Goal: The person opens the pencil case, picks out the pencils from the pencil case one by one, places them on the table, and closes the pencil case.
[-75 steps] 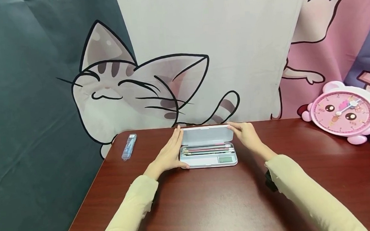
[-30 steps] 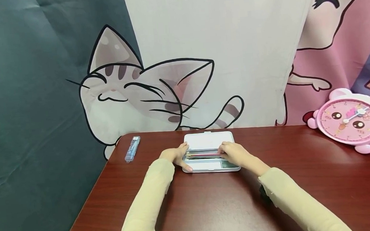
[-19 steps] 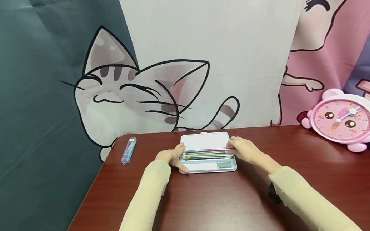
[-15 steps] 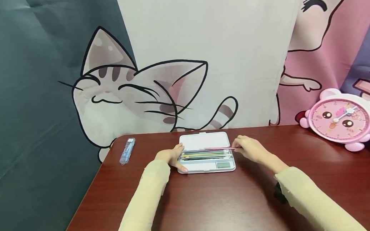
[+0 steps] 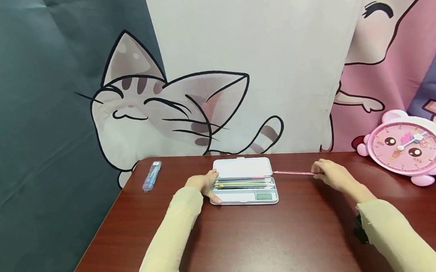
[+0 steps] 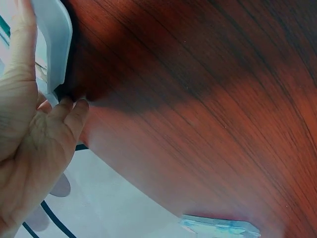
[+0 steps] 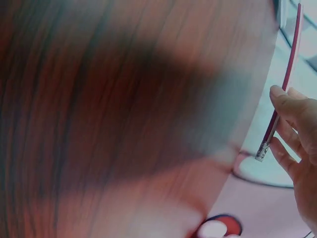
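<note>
Near the middle of the far edge of the desk [image 5: 248, 243], whose glossy red-brown top shows dark wood grain, lies one white pencil case [image 5: 249, 203], a shallow rectangular box with rounded corners. Its single flat lid [image 5: 241, 168] is folded open toward the far edge. Several thin pencils [image 5: 244, 184] lie side by side in the long compartment, too closely packed to count; one small green rectangular block [image 5: 264, 196] occupies the compartment at the near right corner. The left hand [image 5: 200, 183] rests against the left end of the case, its fingers extended and its thumb on the near left corner. To the right of the case, the right hand [image 5: 332, 174] pinches one slender pink pencil [image 5: 294, 173] between thumb and fingers, close to the silvery ferrule [image 7: 262, 151]; the opposite end points to the right end of the case. By the far left corner of the desk lies one narrow, translucent bluish box [image 5: 152, 176]. Toward the right edge stands one glossy pink clock [image 5: 405, 148] with rounded ears. Two cream sleeves [image 5: 170, 240] cover the forearms. Behind the far edge hangs a printed fabric backdrop [image 5: 265, 57].
</note>
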Available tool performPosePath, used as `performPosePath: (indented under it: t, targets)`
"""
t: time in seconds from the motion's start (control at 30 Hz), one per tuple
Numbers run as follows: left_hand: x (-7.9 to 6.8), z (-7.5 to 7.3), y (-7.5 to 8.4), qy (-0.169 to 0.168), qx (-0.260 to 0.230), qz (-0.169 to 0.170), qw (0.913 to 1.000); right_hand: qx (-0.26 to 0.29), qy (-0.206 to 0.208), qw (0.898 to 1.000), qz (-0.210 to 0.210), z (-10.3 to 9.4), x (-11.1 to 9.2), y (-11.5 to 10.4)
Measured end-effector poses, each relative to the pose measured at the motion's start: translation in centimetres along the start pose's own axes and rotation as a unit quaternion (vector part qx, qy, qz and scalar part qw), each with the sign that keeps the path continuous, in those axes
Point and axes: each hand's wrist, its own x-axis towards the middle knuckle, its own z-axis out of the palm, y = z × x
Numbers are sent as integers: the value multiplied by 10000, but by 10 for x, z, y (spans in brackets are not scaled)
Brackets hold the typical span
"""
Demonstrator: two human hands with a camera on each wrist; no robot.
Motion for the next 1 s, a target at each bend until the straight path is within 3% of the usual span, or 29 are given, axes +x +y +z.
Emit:
performPosePath:
  t: [0.4,0.6,0.87,1.0]
  targets:
    - [2,0,2,-47,359,-122,9993,219,-845,9960,196,10,1,29]
    - [2,-1,5,-12,560,-41,9984,839,-1281,9875,369,9,8,30]
    - [15,-2,-2,-239,239,-179,9993,1099,-1292,9851,278,6,11,31]
    - [9,-2,-1,-238,72,-153,9996,1081,-1363,9841,360,9,11,30]
